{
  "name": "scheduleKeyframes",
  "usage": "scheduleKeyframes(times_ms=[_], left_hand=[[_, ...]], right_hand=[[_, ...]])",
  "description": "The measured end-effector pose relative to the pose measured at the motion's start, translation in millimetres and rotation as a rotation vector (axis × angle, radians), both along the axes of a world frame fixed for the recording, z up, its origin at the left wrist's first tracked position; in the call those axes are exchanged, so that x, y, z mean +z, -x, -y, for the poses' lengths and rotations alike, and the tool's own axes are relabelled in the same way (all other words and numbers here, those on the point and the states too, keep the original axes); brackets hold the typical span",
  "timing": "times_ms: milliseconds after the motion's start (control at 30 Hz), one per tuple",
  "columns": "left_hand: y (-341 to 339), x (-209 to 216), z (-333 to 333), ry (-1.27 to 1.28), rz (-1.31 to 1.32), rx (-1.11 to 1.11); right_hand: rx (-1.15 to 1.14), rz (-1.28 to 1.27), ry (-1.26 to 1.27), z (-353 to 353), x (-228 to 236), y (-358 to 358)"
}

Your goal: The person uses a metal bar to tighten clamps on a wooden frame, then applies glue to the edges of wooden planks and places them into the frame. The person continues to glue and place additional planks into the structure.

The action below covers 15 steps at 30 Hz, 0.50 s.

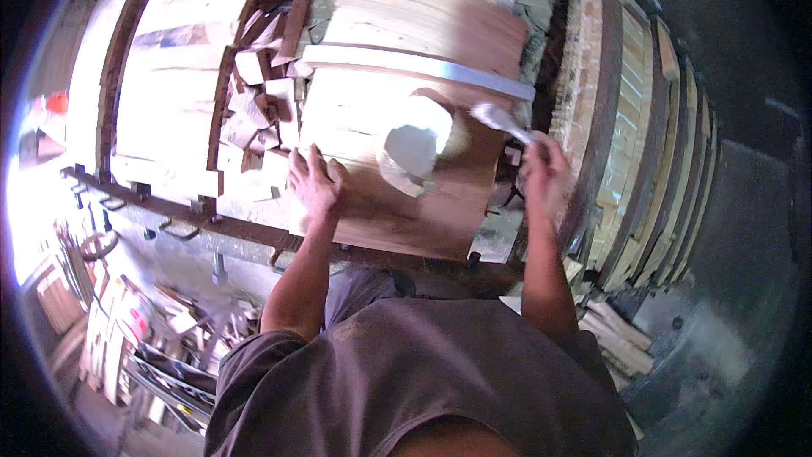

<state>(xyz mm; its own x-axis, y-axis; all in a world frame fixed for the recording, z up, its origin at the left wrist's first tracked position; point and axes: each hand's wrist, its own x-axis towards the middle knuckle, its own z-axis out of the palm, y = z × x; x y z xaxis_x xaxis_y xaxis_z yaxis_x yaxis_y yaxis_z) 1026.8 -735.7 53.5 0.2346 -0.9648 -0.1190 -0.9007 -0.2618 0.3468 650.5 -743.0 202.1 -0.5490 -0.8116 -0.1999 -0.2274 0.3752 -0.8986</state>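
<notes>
Near the left edge of a wide wooden panel [372, 228], my left hand [317, 184] rests with its fingers stretched out and apart. A round white tub [421, 171] stands on the panel between my hands; pale white material shows inside it. My right hand [545, 162], somewhat blurred, is closed around the handle of a brush [501, 121] with a whitish head. The brush is held past the panel's right side, its head pointing left toward the tub and apart from it. A pale wooden strip [406, 63] lies across beyond the tub.
Offcut wood blocks [258, 106] are heaped left of the panel. Farther left is another light panel [182, 59] between dark metal bars. A metal rail [245, 233] runs along the front. Racked boards [630, 127] stand at the right, and scrap wood [186, 313] lies low at the left.
</notes>
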Motion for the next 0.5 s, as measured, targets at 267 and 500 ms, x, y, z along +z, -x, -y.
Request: scheduleKeyframes(times_ms=[267, 500], left_hand=[[5, 17, 124, 0.165, -0.559, 0.042], [25, 27, 181, 0.112, -0.949, 0.142]], right_hand=[[0.613, -0.101, 0.085, -3, -33, -79], [-0.086, -0.194, -0.15, 30, -76, 33]])
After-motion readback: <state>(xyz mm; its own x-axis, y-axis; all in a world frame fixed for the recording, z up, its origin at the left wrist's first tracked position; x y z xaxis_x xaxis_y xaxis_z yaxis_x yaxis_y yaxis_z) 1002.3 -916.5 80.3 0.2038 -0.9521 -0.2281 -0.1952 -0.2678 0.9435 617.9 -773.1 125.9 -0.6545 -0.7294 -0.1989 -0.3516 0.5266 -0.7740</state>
